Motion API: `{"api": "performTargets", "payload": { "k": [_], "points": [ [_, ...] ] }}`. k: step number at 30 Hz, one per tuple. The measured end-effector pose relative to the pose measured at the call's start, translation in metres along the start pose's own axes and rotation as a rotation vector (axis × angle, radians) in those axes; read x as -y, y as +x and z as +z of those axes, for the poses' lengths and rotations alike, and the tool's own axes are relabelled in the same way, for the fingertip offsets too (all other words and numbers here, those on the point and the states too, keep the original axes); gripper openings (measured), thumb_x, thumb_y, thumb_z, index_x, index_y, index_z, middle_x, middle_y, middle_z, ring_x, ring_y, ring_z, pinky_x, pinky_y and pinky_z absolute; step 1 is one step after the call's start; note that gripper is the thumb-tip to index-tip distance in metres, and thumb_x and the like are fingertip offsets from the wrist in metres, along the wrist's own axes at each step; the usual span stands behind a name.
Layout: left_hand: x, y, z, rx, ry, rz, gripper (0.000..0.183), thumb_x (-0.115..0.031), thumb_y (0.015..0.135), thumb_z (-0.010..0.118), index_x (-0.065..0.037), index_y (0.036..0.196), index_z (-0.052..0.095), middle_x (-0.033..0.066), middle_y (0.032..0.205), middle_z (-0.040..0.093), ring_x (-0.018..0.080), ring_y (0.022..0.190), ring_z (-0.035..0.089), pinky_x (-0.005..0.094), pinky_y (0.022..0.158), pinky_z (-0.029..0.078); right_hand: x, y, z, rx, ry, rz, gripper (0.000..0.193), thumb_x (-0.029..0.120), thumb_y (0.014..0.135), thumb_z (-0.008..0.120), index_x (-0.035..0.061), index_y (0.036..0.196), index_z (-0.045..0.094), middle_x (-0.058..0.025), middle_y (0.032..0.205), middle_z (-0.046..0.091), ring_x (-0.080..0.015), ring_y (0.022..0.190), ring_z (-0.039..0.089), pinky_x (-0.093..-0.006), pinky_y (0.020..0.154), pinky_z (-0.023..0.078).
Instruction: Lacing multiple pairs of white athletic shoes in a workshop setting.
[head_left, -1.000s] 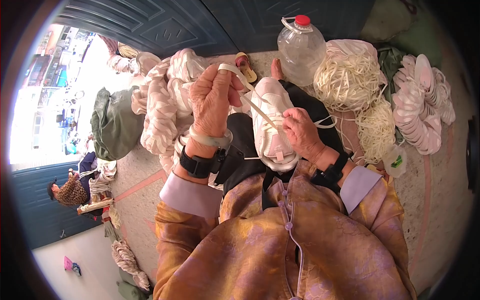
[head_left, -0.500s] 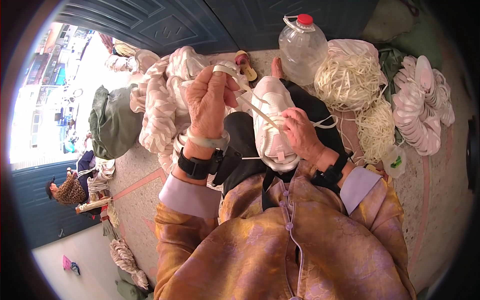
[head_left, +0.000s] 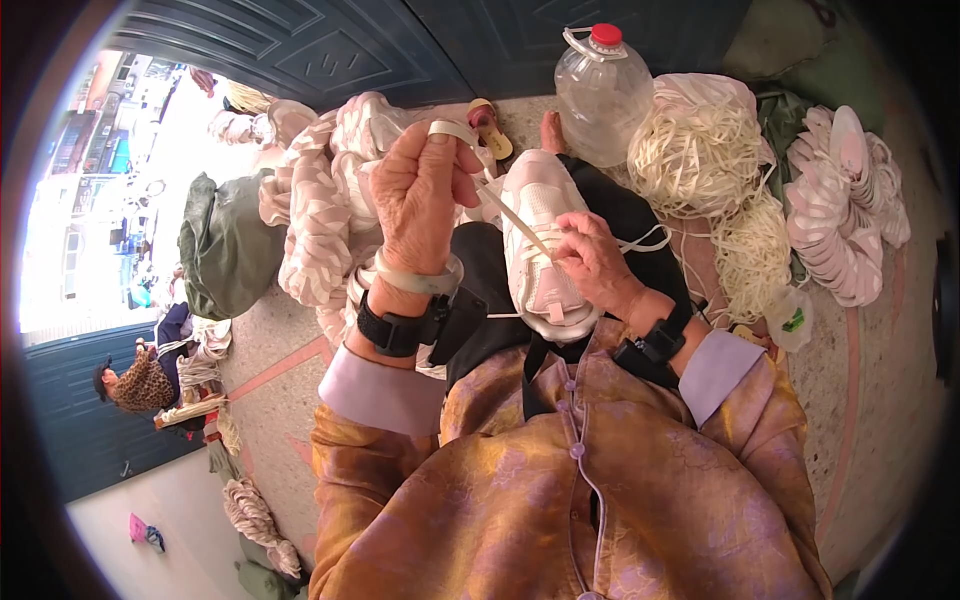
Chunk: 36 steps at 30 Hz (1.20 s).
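Note:
A white sneaker rests between my knees, its toe pointing away from me. My left hand is raised beside it on the left, fingers closed round a flat cream shoelace. The lace loops over those fingers and runs down taut to the sneaker's lacing. Over the lacing, my right hand pinches the lace near the eyelets, hiding part of the tongue. Another lace end curls out to the right of that hand.
Strings of pale shoe parts heap on the left by a green sack. A large clear bottle with a red cap stands ahead. To its right lie bundled laces and more shoe parts. Another person sits far left.
My right hand has shifted slightly up and left along the lace. The left hand stays raised with its hold on the lace.

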<state>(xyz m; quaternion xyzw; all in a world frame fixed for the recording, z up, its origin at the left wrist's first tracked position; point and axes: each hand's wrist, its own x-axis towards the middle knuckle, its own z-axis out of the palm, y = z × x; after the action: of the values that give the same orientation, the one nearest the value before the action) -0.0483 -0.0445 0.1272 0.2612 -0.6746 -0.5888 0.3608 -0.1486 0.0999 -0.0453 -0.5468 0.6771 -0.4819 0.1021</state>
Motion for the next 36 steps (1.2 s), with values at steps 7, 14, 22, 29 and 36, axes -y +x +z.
{"api": "performTargets", "payload": {
  "k": [7,14,22,29,36],
  "points": [
    [-0.002,-0.005,0.023,0.094,0.023,0.027,0.020,-0.015,0.093,0.047,-0.002,0.086,0.061,0.0018,0.070,0.059,0.0048,0.052,0.049,0.0188,0.047,0.039,0.009,0.007,0.016,0.075,-0.078,-0.039,0.004,0.007,0.067,0.062,0.0069,0.070,0.060,-0.0064,0.108,0.055,-0.0272,0.110,0.046,-0.0411,0.093,0.035],
    [0.000,-0.016,0.044,0.546,0.388,0.357,0.014,-0.004,0.077,0.058,0.000,0.091,0.059,0.0077,0.080,0.060,0.0169,0.059,0.058,0.0253,0.056,0.046,0.008,0.002,-0.009,0.173,-0.009,0.026,0.018,0.011,0.068,0.060,0.0062,0.086,0.059,-0.0071,0.104,0.052,-0.0281,0.112,0.044,-0.0430,0.093,0.035],
    [0.088,-0.081,-0.001,0.329,0.847,0.279,0.013,-0.010,0.068,0.066,-0.008,0.080,0.062,0.0093,0.096,0.059,0.0297,0.091,0.054,0.0381,0.078,0.043,0.007,-0.006,-0.024,0.192,-0.199,-0.080,0.024,0.011,0.072,0.056,0.0047,0.095,0.058,-0.0068,0.113,0.050,-0.0254,0.108,0.048,-0.0406,0.091,0.035],
    [0.098,-0.090,0.006,0.427,1.124,0.291,0.012,-0.013,0.073,0.062,-0.010,0.084,0.064,0.0068,0.105,0.055,0.0281,0.091,0.053,0.0384,0.076,0.044,0.003,-0.008,-0.021,0.186,-0.188,-0.050,0.023,0.011,0.074,0.057,0.0047,0.097,0.058,-0.0058,0.113,0.051,-0.0240,0.108,0.049,-0.0400,0.090,0.036],
    [0.115,-0.080,0.009,0.442,1.018,0.164,0.010,-0.011,0.075,0.059,-0.009,0.084,0.063,0.0074,0.110,0.054,0.0290,0.087,0.055,0.0379,0.074,0.046,0.014,-0.002,-0.016,0.165,-0.239,0.064,0.025,0.009,0.071,0.060,0.0043,0.096,0.059,-0.0061,0.110,0.053,-0.0260,0.103,0.050,-0.0400,0.087,0.038]
  ]
}}
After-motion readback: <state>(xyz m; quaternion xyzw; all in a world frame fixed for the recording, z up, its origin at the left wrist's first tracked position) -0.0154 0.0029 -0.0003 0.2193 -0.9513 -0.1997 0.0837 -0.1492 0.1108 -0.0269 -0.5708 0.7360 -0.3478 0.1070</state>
